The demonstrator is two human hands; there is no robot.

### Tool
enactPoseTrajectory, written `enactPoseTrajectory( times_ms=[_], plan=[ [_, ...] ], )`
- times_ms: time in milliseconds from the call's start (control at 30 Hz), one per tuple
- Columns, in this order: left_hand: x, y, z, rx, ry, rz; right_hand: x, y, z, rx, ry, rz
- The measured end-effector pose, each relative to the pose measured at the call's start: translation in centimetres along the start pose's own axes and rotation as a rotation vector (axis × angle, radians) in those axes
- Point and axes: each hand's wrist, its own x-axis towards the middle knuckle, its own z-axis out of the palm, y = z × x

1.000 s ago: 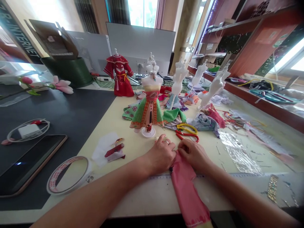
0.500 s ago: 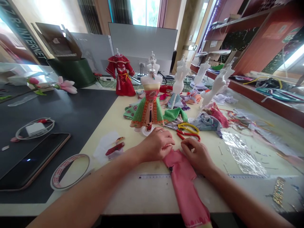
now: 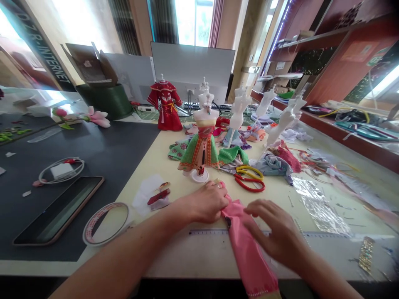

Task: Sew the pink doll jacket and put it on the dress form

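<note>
A pink doll garment (image 3: 245, 245) lies over the table's front edge, with a row of small white beads along its lower hem. My left hand (image 3: 210, 201) is closed around its upper end, where a bit of pink cloth sticks out above the fingers. Fingers apart, my right hand (image 3: 274, 226) is at the garment's right side; whether its fingertips touch the cloth I cannot tell. Just beyond my hands are red-handled scissors (image 3: 249, 184) and yellow-handled scissors (image 3: 249, 170). Behind them a small mannequin (image 3: 201, 153) wears a green and pink skirt.
A ruler (image 3: 205, 233) lies under the garment. To the left are a tape roll (image 3: 89, 228) and a phone (image 3: 59, 211). Bare white mannequins (image 3: 238, 110) and heaped cloth (image 3: 272, 164) stand at the back right. A red-dressed mannequin (image 3: 168, 108) stands behind.
My right hand has moved right and toward me, its fingers spreading from a pinch. The left hand keeps hold of the garment's upper end. The whole view has shifted slightly.
</note>
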Motion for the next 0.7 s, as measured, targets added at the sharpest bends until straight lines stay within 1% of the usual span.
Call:
enactPoseTrajectory(
  times_ms=[33,100,167,233,300,367,433,500,600,667,700],
  plan=[
    [0.0,0.0,0.0,-0.007,0.004,0.0,-0.8,-1.1,-0.2,-0.039,-0.07,-0.008],
    [0.1,-0.2,-0.1,-0.039,0.014,-0.006,-2.6,-3.1,-0.1,-0.124,-0.15,-0.002],
    [0.0,-0.4,-0.3,-0.086,0.023,-0.017,-4.0,-4.3,0.4,-0.16,-0.172,0.029],
    [0.0,-0.4,-0.5,-0.151,0.032,-0.021,-4.9,-4.7,1.0,-0.117,-0.22,0.041],
    [0.0,-0.3,-0.7,-0.225,0.05,-0.018,-5.1,-4.4,1.3,-0.028,-0.25,0.045],
    [0.1,-0.1,-0.9,-0.306,0.074,-0.025,-4.8,-3.9,1.1,0.083,-0.233,0.086],
    [0.2,0.3,-1.3,-0.442,0.094,-0.055,-4.4,-3.4,0.3,0.224,-0.187,0.219],
    [0.2,0.7,-2.2,-0.654,0.105,-0.112,-3.8,-2.9,-1.0,0.422,-0.13,0.413],
    [0.1,1.4,-4.0,-0.956,0.112,-0.202,-3.1,-2.1,-3.0,0.831,-0.056,0.669],
    [-0.2,1.8,-5.0,-1.054,0.104,-0.239,-2.7,-1.2,-3.7,1.037,-0.03,0.754],
    [-0.4,1.9,-5.2,-1.062,0.094,-0.254,-2.6,-0.6,-3.7,1.073,-0.028,0.765]
  ],
)
